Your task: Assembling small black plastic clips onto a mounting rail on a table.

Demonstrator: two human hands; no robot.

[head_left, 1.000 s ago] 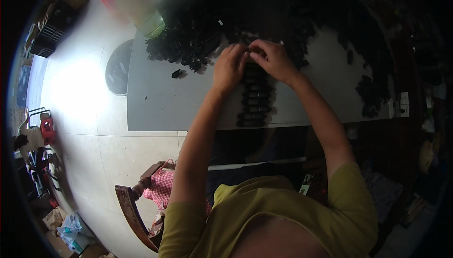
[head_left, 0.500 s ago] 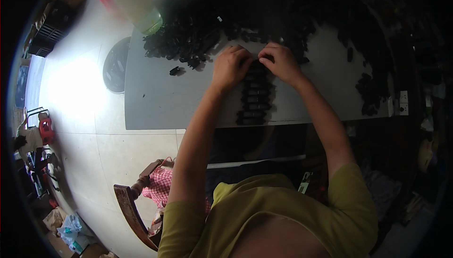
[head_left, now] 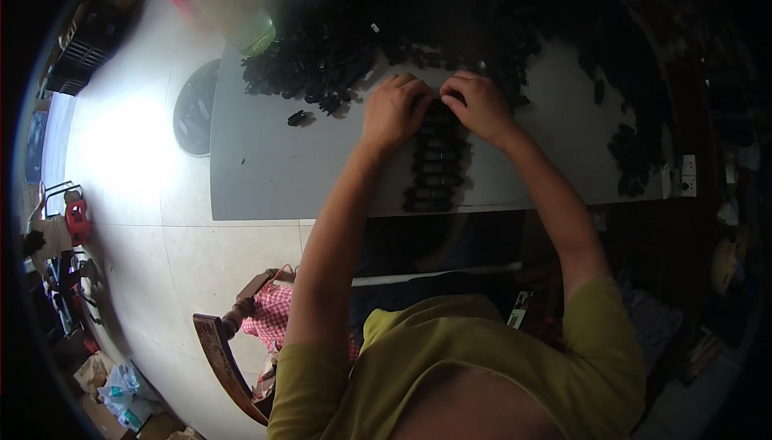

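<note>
Row of black parts [head_left: 437, 162] ran along the grey worktop [head_left: 273, 166], from just beside the front edge [head_left: 273, 218] to a far end between the left hand [head_left: 394, 112] and the right hand [head_left: 480, 107]. Fingers of the left hand were curled inward over the far end; thumb and forefinger of the right hand were brought close together there. Whether either of the hands grasped a part could not be told, since fingers and deep shade hid the contact point. Possible fault: a sideways knock from either wrist could have skewed the row, because both stood close beside it. A pull toward the body could have pushed the nearest part over the front edge, given the narrow margin. Pieces from the pile of black pieces [head_left: 314, 76] could have strayed into the row if brushed by the knuckles. Clearance: the widest room lay left of the row, out to the left edge [head_left: 216, 168], with one loose piece [head_left: 299, 118] near the pile. On the right, grey surface extended to a heap of black pieces [head_left: 634, 154]. Forward room was limited by the pile.
</note>
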